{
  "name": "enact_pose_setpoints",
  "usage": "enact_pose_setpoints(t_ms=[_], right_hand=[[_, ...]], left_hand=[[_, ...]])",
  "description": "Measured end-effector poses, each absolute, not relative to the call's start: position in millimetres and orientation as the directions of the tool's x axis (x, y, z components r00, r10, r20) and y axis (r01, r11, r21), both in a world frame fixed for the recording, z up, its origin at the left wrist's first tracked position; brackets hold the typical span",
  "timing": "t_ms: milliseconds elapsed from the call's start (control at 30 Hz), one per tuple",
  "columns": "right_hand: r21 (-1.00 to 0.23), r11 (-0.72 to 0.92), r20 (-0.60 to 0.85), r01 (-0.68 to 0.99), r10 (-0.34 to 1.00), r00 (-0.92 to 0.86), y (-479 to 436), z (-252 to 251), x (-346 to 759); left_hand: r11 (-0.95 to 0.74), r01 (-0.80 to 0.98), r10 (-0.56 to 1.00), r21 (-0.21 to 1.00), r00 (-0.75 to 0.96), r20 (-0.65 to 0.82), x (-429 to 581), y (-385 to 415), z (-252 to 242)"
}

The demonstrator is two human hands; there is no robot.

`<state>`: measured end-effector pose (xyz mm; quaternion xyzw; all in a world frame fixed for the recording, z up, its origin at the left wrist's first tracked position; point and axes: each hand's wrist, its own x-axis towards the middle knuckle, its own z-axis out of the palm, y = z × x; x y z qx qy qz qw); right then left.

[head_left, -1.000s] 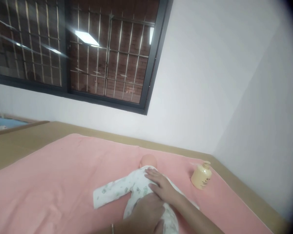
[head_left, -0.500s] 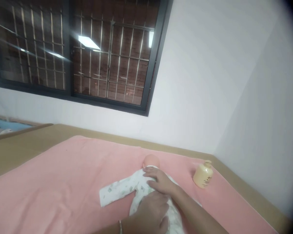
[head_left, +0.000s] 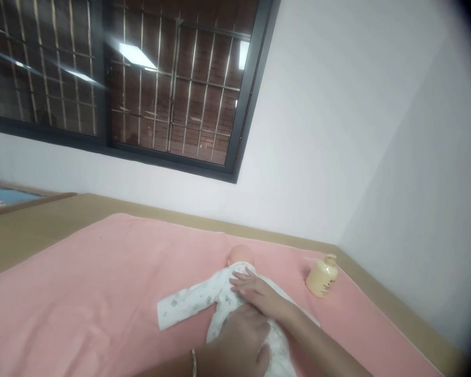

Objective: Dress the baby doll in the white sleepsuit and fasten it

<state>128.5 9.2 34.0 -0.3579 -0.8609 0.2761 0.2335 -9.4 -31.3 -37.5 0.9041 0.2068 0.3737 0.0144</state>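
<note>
A baby doll [head_left: 241, 254] with a bald, rounded head lies on a pink blanket [head_left: 133, 272], dressed in a white long-sleeved garment [head_left: 188, 306] with small greenish prints. One sleeve stretches out to the left. My right hand [head_left: 259, 293] rests on the doll's upper body, fingers spread over the cloth below the head. Just below it, my left hand [head_left: 243, 335], with a bracelet at the wrist, is curled with knuckles up against the garment's middle. Its fingertips are hidden, so whether cloth is gripped does not show. The doll's lower part is partly covered by my hands.
A cream pump bottle [head_left: 322, 277] stands on the blanket right of the doll. The blanket lies on a tan padded surface [head_left: 63, 214] that meets white walls [head_left: 317, 157]. A dark-framed window [head_left: 172, 89] with bars is behind; something blue [head_left: 8, 196] lies at far left.
The view has shifted slightly, so the bottle and window sit a little higher and further left. My right hand's fingers have straightened and spread slightly; my left hand stays curled in place.
</note>
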Motion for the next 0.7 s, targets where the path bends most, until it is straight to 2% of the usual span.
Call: enact_pose_setpoints(t_ms=[133,233,333,467,567,700], right_hand=[[-0.442,0.686,0.188,0.578,0.701,-0.688,21.5,37.7,118.7],[-0.385,0.694,0.239,0.609,0.712,-0.661,24.7,28.6,128.7],[-0.412,0.646,0.281,0.642,0.761,-0.585,17.5,11.2,149.0],[-0.531,0.578,0.265,0.619,0.807,-0.527,-8.3,-2.5,167.3],[-0.594,0.591,0.256,0.546,0.782,-0.568,-25.4,5.4,160.5],[-0.55,0.667,0.211,0.502,0.693,-0.69,-19.4,28.2,130.7]], left_hand=[[-0.892,0.412,0.427,0.185,0.637,0.642,-10.8,-36.0,-32.7],[-0.904,0.388,0.404,0.178,0.642,0.652,-11.3,-37.0,-31.9],[-0.913,0.344,0.395,0.218,0.617,0.68,-10.5,-36.7,-32.4],[-0.929,0.255,0.369,0.267,0.587,0.721,-6.5,-33.9,-35.8],[-0.925,0.264,0.378,0.273,0.569,0.73,-3.7,-32.0,-40.8],[-0.911,0.32,0.405,0.26,0.57,0.715,-5.4,-31.9,-44.5]])
